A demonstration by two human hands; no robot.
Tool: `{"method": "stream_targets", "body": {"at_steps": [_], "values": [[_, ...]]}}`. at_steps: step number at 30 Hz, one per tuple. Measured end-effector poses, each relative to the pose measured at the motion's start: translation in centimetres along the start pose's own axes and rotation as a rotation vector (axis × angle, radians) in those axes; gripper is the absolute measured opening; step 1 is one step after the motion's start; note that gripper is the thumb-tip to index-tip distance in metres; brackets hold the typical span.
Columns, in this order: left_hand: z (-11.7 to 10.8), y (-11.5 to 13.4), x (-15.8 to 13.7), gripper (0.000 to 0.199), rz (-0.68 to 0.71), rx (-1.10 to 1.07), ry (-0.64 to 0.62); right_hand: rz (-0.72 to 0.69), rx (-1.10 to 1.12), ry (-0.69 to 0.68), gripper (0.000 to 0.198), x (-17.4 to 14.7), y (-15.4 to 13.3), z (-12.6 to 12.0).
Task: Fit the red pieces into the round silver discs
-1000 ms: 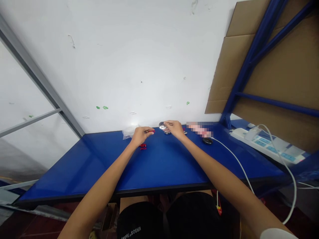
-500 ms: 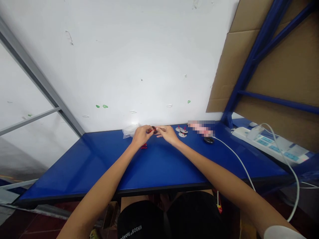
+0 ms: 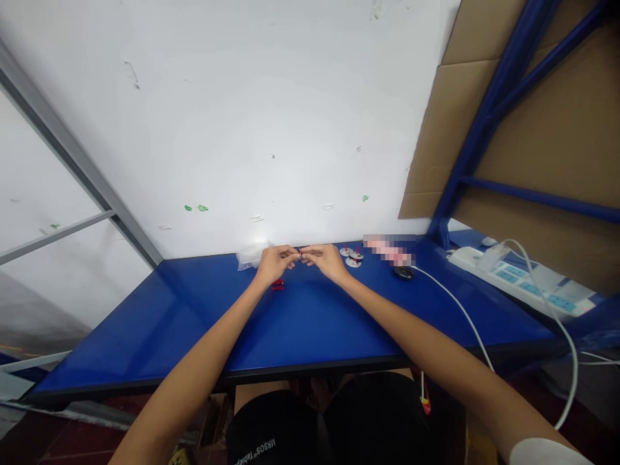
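My left hand (image 3: 277, 263) and my right hand (image 3: 325, 259) meet above the far side of the blue table. Their fingertips pinch a small dark disc (image 3: 299, 252) between them, seen almost edge-on and mostly covered by fingers. Several silvery round discs with red pieces standing up from them (image 3: 354, 257) lie to the right of my right hand. Below my left wrist is a small bundle of red cord-like pieces (image 3: 278, 285), and behind that hand lies a clear plastic bag (image 3: 250, 255).
A blue table (image 3: 300, 329) stands against a white wall (image 3: 290, 129). On the right are a black oval object (image 3: 403, 273), a blurred pink item (image 3: 391, 250), a white cable (image 3: 460, 303) and a power strip (image 3: 523, 281). A blue metal frame (image 3: 477, 142) rises beyond.
The disc has turned from showing its dark face with red on it to nearly edge-on. My right fingers have closed in on it, and the view has shifted slightly.
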State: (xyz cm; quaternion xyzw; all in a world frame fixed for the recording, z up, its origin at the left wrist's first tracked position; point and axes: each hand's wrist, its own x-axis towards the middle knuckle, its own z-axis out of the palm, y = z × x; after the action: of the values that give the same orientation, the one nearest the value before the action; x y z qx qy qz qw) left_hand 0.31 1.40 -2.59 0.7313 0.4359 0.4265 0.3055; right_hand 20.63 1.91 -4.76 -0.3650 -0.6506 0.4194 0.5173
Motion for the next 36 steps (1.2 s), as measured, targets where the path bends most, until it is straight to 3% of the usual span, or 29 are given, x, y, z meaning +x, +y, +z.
{"method": "stream_targets", "body": {"at_steps": [3, 6, 10, 12, 15, 19, 25, 31, 34, 36], "values": [[0.1, 0.1, 0.0, 0.038, -0.043, -0.105, -0.014, -0.045, -0.074, -0.045, 0.028, 0.1, 0.0, -0.4], [-0.1, 0.5, -0.2, 0.038, -0.054, -0.166, -0.06, -0.195, -0.342, -0.071, 0.02, 0.0, -0.6, -1.0], [-0.3, 1.3, -0.4, 0.03, 0.032, 0.008, 0.068, -0.358, -0.713, -0.101, 0.013, -0.4, -1.8, -1.9], [-0.3, 1.5, -0.5, 0.028, 0.121, 0.138, 0.076, -0.39, -0.762, -0.135, 0.011, -0.6, -2.2, -2.0], [0.1, 1.5, -0.6, 0.022, 0.215, 0.269, -0.033, -0.426, -0.771, -0.172, 0.011, -0.7, -2.6, -1.9], [0.4, 1.4, -0.8, 0.015, 0.203, 0.287, -0.103, -0.448, -0.814, -0.182, 0.012, -0.3, -3.0, -2.3], [-0.2, 0.9, -0.3, 0.039, 0.152, 0.22, 0.006, -0.272, -0.989, -0.093, 0.017, 1.3, -3.7, -6.9], [-1.3, -0.5, 0.3, 0.029, 0.165, 0.379, 0.051, 0.09, -1.21, -0.056, 0.021, 2.1, -3.5, -12.3], [-1.6, -0.7, 0.3, 0.027, 0.168, 0.45, 0.036, 0.212, -1.256, -0.113, 0.017, 2.1, -2.8, -13.5], [-1.8, -0.7, 0.3, 0.025, 0.166, 0.472, 0.031, 0.221, -1.239, -0.123, 0.018, 2.1, -2.4, -13.7]]}}
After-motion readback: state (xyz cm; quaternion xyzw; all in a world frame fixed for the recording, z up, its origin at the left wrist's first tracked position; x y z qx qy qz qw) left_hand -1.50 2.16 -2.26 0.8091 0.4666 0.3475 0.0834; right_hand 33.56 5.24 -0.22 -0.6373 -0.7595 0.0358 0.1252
